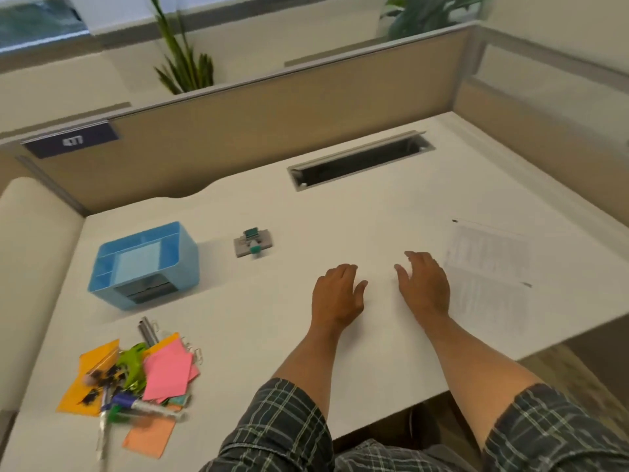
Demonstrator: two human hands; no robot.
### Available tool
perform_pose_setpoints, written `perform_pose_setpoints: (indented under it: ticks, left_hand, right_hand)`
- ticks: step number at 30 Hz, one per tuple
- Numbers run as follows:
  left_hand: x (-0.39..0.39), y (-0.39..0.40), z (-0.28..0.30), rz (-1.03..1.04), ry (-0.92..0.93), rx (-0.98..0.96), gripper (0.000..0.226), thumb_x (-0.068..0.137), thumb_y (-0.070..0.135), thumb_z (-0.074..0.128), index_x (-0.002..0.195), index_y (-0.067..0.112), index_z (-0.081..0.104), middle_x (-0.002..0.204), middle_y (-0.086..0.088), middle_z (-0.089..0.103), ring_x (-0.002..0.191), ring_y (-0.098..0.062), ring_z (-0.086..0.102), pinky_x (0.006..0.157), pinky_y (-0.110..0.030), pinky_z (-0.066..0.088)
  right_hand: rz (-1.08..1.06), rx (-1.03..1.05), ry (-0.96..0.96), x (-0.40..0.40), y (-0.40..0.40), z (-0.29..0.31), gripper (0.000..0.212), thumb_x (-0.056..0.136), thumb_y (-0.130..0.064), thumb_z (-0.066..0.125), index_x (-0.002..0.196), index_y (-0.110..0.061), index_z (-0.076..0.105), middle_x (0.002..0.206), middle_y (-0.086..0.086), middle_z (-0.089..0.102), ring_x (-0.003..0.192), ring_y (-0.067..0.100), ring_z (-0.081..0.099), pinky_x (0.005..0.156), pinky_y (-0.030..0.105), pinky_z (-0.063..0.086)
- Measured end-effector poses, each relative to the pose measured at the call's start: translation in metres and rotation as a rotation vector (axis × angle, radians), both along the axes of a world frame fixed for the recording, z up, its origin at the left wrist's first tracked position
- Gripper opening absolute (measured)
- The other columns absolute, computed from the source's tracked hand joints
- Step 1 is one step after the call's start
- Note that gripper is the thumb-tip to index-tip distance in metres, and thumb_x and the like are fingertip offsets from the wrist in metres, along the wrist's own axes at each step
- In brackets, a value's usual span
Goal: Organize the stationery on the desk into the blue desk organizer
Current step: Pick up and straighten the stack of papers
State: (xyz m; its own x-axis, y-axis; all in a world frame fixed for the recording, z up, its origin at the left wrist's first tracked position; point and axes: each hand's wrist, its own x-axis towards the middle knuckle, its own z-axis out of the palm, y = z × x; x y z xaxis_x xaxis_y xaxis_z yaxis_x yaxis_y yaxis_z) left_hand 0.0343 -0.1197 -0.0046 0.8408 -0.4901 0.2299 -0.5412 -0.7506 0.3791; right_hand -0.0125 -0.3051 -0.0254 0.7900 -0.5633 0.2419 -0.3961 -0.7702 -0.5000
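Note:
The blue desk organizer [146, 264] stands at the left of the white desk [272, 318], with several compartments and a small drawer front. Below it lies a heap of stationery: pink sticky notes [168, 373], orange notes [76, 393], a green stapler [133, 364], markers [136, 403], paper clips and black binder clips. A grey and teal hole punch [253, 242] sits right of the organizer. My left hand [340, 294] and my right hand [423, 284] rest flat on the desk at the centre, fingers relaxed, holding nothing.
A printed paper sheet [486, 267] lies to the right of my right hand. A cable slot [360, 161] is cut into the desk at the back. A beige partition [272, 114] walls the far edge, with plants behind it.

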Motion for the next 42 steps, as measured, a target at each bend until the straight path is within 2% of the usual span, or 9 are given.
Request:
perform_pose_setpoints:
  ticks: [6,9,12,16,21,24,28,32,42]
  left_hand:
    - [-0.017,-0.063,0.002,-0.146,0.267,0.07,0.065,0.096,0.043,0.054,0.153,0.024,0.033,0.157,0.002,0.038,0.133,-0.027,0.046,0.107,-0.041,0.04]
    - [-0.03,-0.084,-0.003,-0.282,0.311,0.214,0.075,0.094,0.043,0.056,0.158,0.03,0.02,0.165,0.003,0.018,0.141,-0.032,0.035,0.109,-0.048,0.036]
    - [-0.04,-0.097,-0.01,-0.336,0.288,0.327,0.07,0.095,0.05,0.05,0.157,0.036,0.02,0.167,0.003,0.01,0.147,-0.032,0.023,0.112,-0.051,0.029]
    - [-0.042,-0.103,-0.013,-0.335,0.294,0.316,0.05,0.098,0.05,0.045,0.144,0.033,0.047,0.163,0.002,0.024,0.146,-0.028,0.025,0.11,-0.05,0.028]
    - [-0.041,-0.103,-0.01,-0.171,0.283,0.209,0.035,0.092,0.05,0.057,0.107,0.02,0.062,0.128,-0.001,0.052,0.118,-0.026,0.049,0.092,-0.045,0.038]
    - [-0.042,-0.096,-0.01,-0.005,0.277,0.203,0.047,0.085,0.053,0.065,0.116,0.018,0.056,0.122,-0.005,0.049,0.112,-0.028,0.049,0.089,-0.045,0.039]
    - [-0.036,-0.088,0.0,0.192,0.368,0.232,0.069,0.079,0.058,0.073,0.129,0.017,0.047,0.126,-0.006,0.047,0.116,-0.028,0.049,0.091,-0.044,0.04]
    - [-0.033,-0.086,0.005,0.225,0.444,0.256,0.062,0.08,0.054,0.075,0.122,0.015,0.05,0.117,-0.005,0.06,0.11,-0.027,0.057,0.088,-0.04,0.04]
    - [-0.044,-0.086,0.0,0.186,0.466,0.199,0.047,0.088,0.038,0.069,0.123,0.014,0.05,0.123,-0.006,0.052,0.116,-0.028,0.049,0.09,-0.042,0.038]
  right_hand:
    - [-0.316,0.05,0.113,-0.032,-0.045,0.007,0.049,0.094,-0.016,0.063,0.141,-0.008,0.051,0.145,0.011,0.051,0.129,0.032,0.052,0.106,0.043,0.042]
    - [-0.41,0.104,0.263,-0.046,-0.064,0.003,0.065,0.097,-0.032,0.058,0.154,-0.011,0.034,0.162,0.012,0.028,0.149,0.03,0.027,0.121,0.044,0.023]
    - [-0.425,0.135,0.375,-0.055,-0.075,-0.003,0.067,0.102,-0.05,0.04,0.157,-0.015,0.027,0.165,0.015,0.019,0.152,0.03,0.017,0.122,0.046,0.016]
    - [-0.378,0.077,0.452,-0.061,-0.077,-0.008,0.062,0.104,-0.054,0.025,0.156,-0.022,0.028,0.165,0.013,0.018,0.152,0.03,0.015,0.121,0.047,0.016]
    - [-0.201,0.037,0.357,-0.059,-0.072,-0.009,0.056,0.101,-0.051,0.044,0.149,-0.022,0.043,0.16,0.007,0.036,0.147,0.026,0.031,0.12,0.046,0.024]
    - [-0.18,0.051,0.23,-0.053,-0.068,-0.006,0.06,0.094,-0.047,0.06,0.145,-0.018,0.049,0.152,0.006,0.047,0.14,0.026,0.042,0.116,0.044,0.031]
    - [-0.494,0.047,0.294,-0.05,-0.064,0.001,0.083,0.079,-0.061,0.071,0.137,-0.008,0.047,0.14,0.02,0.049,0.127,0.038,0.046,0.106,0.048,0.037]
    - [-0.537,0.051,0.404,-0.04,-0.061,0.011,0.082,0.077,-0.064,0.073,0.126,-0.003,0.048,0.119,0.022,0.057,0.107,0.037,0.054,0.09,0.046,0.045]
    - [-0.545,0.186,0.414,-0.031,-0.072,0.02,0.086,0.073,-0.055,0.082,0.127,0.002,0.047,0.126,0.027,0.055,0.115,0.042,0.054,0.097,0.048,0.047]
